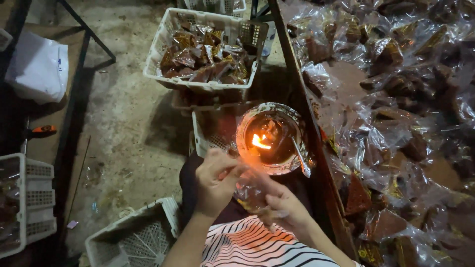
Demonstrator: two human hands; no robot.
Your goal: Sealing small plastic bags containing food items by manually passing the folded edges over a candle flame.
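both hands hold one crinkly clear plastic packet [250,190] just below a lit flame [261,143]. left hand [213,184]: grip closed, thumb & fingers pinched on the packet's upper edge, right by the glow. right hand [283,206]: grip also closed, fingers curled round the packet's lower end, w/ a dark brownish piece inside, blurred so can't tell its shape. flame sits in a round shallow metal bowl [292,118], shiny dented rim, dark liquid or wax inside; a thin metal spoon [301,158] leans on its right rim, handle sticking out toward the person. bowl rests on a white lattice plastic crate [204,134], just beside the wooden edge of the counter [306,106], which runs diagonally down the right. counter is piled w/ glossy clear packets [391,99] of dark brown wedge-shaped blocks, some w/ yellow labels, overlapping, barely any bare wood. further up, a white plastic basket [166,42] w/ slotted sides, heaped w/ the same packets. floor [123,113] is rough grey concrete, dusty, open between basket & the left shelf frame. another lattice crate [136,237] low left, near left elbow; a third crate [27,198] at far left edge. white plastic bag [37,69] top left. hands have little room: bowl in front, counter edge tight on the right.
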